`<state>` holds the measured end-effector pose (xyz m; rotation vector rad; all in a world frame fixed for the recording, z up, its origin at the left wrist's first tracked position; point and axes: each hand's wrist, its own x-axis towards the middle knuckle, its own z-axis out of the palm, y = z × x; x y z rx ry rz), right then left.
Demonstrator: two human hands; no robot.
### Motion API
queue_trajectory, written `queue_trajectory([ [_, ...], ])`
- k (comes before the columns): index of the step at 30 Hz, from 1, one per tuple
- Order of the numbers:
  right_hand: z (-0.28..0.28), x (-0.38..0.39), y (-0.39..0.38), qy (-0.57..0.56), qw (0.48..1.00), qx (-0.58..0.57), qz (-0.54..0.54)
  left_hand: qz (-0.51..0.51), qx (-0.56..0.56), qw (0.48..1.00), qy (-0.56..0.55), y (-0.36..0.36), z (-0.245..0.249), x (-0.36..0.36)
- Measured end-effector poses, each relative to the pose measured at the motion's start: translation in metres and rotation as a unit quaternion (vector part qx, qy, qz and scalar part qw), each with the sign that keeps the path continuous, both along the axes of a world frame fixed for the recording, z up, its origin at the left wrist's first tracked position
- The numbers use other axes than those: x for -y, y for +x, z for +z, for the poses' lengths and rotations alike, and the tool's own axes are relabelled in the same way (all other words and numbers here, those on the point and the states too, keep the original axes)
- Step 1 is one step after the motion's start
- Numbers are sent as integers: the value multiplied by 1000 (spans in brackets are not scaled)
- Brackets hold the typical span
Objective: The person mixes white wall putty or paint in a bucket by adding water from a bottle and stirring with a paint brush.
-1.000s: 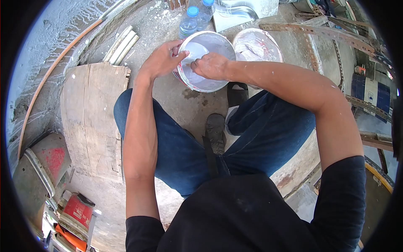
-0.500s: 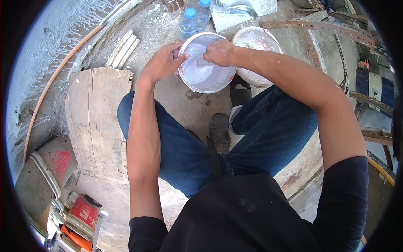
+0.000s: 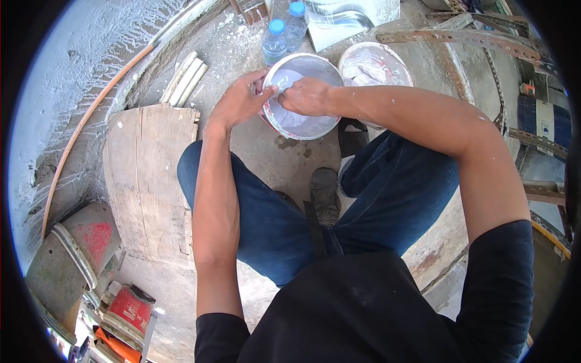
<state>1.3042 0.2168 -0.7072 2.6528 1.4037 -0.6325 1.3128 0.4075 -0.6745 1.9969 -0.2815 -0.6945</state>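
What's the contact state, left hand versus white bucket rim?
Touching. Head view: fingers of the left hand curl over the rim of the white bucket, no gap visible.

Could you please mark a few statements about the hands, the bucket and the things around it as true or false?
1. The left hand grips the rim of the white bucket. True.
2. The right hand rests on the person's knee. False: it is over the inside of the white bucket.
3. Two blue-capped bottles stand just beyond the white bucket. True.
4. The wooden board lies on the person's right. False: it lies on the floor to their left.
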Motion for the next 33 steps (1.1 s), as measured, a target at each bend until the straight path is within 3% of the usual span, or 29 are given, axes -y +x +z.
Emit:
queue_trajectory([
  [6,2,5,-16,-55,994,-71,68,-5,15,1000,8,0,0,0],
  [15,20,15,27,-175,984,-15,-20,-6,-3,1000,8,1,-2,0],
  [21,21,2,29,-113,991,42,-64,-15,29,999,2,4,-14,-3],
  [27,8,-4,4,-11,999,40,-25,-11,36,999,-3,5,-16,-4],
  [33,2,-3,-16,-31,997,-46,61,-5,6,1000,9,6,-9,-3],
])
